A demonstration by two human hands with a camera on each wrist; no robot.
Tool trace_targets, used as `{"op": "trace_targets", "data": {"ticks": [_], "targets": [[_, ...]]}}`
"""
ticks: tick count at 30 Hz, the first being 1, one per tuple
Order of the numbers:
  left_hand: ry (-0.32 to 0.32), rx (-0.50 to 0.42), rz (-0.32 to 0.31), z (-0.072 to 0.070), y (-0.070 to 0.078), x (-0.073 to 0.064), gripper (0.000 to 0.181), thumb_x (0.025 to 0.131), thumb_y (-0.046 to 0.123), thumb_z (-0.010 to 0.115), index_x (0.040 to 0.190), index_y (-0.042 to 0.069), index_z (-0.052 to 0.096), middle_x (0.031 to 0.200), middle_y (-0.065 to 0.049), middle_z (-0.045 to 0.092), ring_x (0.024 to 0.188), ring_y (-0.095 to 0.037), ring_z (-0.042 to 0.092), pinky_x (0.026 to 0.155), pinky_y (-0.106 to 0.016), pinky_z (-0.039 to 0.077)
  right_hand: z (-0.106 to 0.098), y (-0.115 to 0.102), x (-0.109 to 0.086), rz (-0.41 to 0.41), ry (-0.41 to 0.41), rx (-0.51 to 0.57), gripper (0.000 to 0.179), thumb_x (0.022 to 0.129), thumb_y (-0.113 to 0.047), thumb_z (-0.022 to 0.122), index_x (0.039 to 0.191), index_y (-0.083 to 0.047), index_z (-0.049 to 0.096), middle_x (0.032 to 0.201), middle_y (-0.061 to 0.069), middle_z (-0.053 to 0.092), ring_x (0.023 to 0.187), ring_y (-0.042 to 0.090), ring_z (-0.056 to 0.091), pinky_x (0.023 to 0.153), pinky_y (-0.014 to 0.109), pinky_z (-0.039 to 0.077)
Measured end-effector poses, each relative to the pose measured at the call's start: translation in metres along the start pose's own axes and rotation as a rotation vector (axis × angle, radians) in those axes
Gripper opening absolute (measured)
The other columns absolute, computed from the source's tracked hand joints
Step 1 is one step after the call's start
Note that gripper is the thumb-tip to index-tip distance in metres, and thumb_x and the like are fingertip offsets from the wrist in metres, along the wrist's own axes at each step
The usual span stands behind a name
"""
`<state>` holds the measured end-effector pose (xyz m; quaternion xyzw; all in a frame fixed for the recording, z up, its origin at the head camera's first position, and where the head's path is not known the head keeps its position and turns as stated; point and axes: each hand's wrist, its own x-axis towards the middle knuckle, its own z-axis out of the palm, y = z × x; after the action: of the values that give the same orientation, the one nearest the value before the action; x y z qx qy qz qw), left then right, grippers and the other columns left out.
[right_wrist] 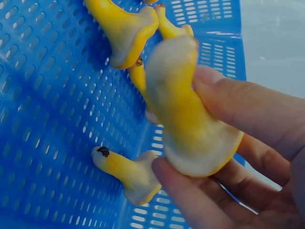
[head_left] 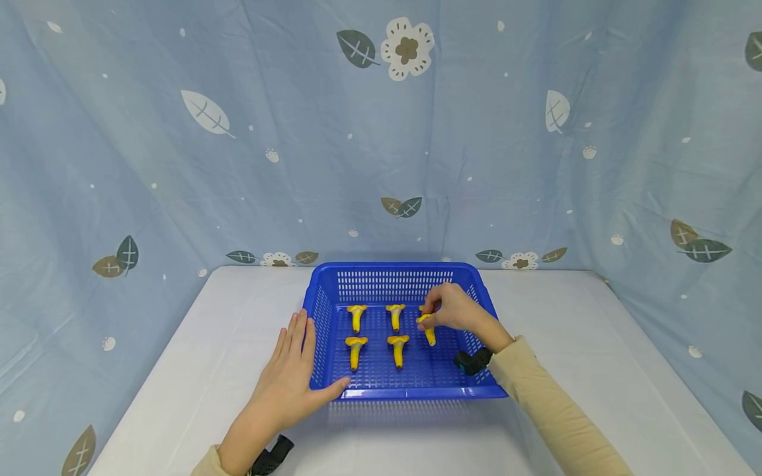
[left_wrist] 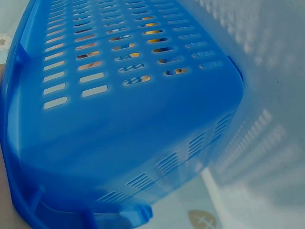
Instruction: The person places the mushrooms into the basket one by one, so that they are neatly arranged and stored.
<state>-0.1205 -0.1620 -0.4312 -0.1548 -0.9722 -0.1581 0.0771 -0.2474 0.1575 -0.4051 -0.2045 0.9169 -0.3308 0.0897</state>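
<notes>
My right hand (head_left: 457, 309) pinches a yellow mushroom (right_wrist: 178, 107) with a pale cap between thumb and fingers, over the right part of a blue plastic basket (head_left: 411, 394). In the head view that mushroom's stem points down toward the near side. Behind it, another mushroom (right_wrist: 127, 175) lies in the basket, mostly covered by my hand in the head view. Several more lie in two rows, among them a back left one (head_left: 356, 317) and a front middle one (head_left: 398, 350). Fingers straight, my left hand (head_left: 288, 378) rests at the basket's left rim, thumb along the near edge.
The basket stands on a white-covered table (head_left: 595, 370), its slotted wall (left_wrist: 124, 119) filling much of the left wrist view. A blue patterned curtain (head_left: 297, 165) hangs behind and at both sides. Black straps (head_left: 473, 361) sit at both wrists.
</notes>
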Motion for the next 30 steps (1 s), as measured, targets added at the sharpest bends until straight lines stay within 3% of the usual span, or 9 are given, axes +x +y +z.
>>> {"op": "trace_targets", "data": {"ticks": [11,17,21,30], "targets": [[-0.003,0.004,-0.007,0.001,0.000,0.001,0.120,0.081,0.075,0.058,0.155,-0.008,0.014,0.164,-0.024,0.002,0.151,-0.037,-0.002,0.120,-0.055,0.011,0.001,0.005,-0.002,-0.012,-0.095,-0.014,0.020,0.073,-0.012,0.088,0.068,-0.011,0.069,0.066,-0.004,0.062,0.062,0.013,0.055,0.059,0.026,0.050],[-0.003,0.009,-0.004,0.001,0.000,0.001,0.120,0.081,0.076,0.058,0.155,-0.008,0.015,0.164,-0.024,0.002,0.151,-0.037,-0.002,0.120,-0.055,0.012,0.000,0.005,-0.004,-0.005,-0.153,-0.055,0.031,0.071,-0.010,0.090,0.061,-0.011,0.060,0.059,-0.006,0.050,0.056,0.011,0.046,0.052,0.024,0.038],[-0.001,0.017,-0.001,0.001,-0.001,0.001,0.119,0.081,0.075,0.058,0.154,-0.008,0.016,0.163,-0.025,0.003,0.151,-0.037,-0.001,0.119,-0.056,0.013,-0.001,0.005,-0.005,-0.002,-0.206,-0.093,0.037,0.072,-0.008,0.089,0.058,-0.012,0.054,0.057,-0.005,0.047,0.053,0.010,0.044,0.050,0.022,0.037],[-0.005,0.017,-0.003,0.001,0.000,0.002,0.119,0.081,0.076,0.058,0.154,-0.009,0.016,0.163,-0.025,0.003,0.151,-0.038,-0.001,0.119,-0.056,0.013,0.006,0.012,0.000,0.050,-0.225,-0.156,0.034,0.071,-0.009,0.090,0.062,-0.010,0.057,0.060,-0.003,0.050,0.056,0.011,0.046,0.052,0.022,0.038]]}}
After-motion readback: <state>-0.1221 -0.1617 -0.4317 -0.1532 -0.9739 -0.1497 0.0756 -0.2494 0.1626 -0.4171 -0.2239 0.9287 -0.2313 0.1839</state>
